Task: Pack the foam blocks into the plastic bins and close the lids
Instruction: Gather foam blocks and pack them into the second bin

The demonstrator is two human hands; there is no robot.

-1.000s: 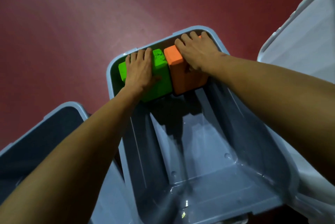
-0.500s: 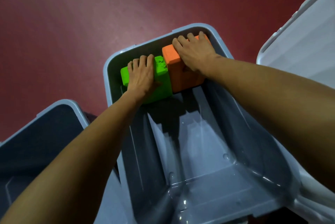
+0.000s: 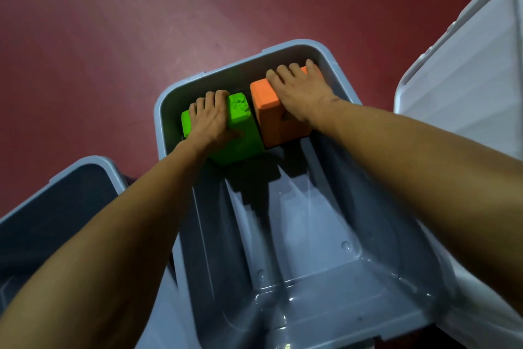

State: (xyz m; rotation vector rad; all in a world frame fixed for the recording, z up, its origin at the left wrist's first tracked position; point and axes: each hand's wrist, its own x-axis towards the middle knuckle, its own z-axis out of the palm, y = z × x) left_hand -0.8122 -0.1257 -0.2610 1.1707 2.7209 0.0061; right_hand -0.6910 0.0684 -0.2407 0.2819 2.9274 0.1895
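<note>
Foam blocks, two in view: green block (image 3: 240, 136) and orange block (image 3: 268, 114), side by side and touching, at the far end of the middle bin (image 3: 165, 111). They sit close to its far wall; whether they rest on the bottom, cannot tell.

Left grip (image 3: 210, 119) clasps the green block from above, fingers over the far edge, thumb on the near face. Right grip (image 3: 300, 94) holds the orange block the same way, fingers hooked over the far edge, thumb mostly hidden.

Nothing else shows in this bin. Second bin (image 3: 56, 201) at left, open, too dark inside to read. Pale lid (image 3: 467, 80) at right, not on any bin. Red floor (image 3: 113, 37) under all.

Step, as judged: seating the first pair against the end wall. Early in the task.

Next move likely calls for both grips to let go and lift clear without dragging the blocks back. No other blocks are in sight, so more must be fetched and set tight against these. Lids come last.
</note>
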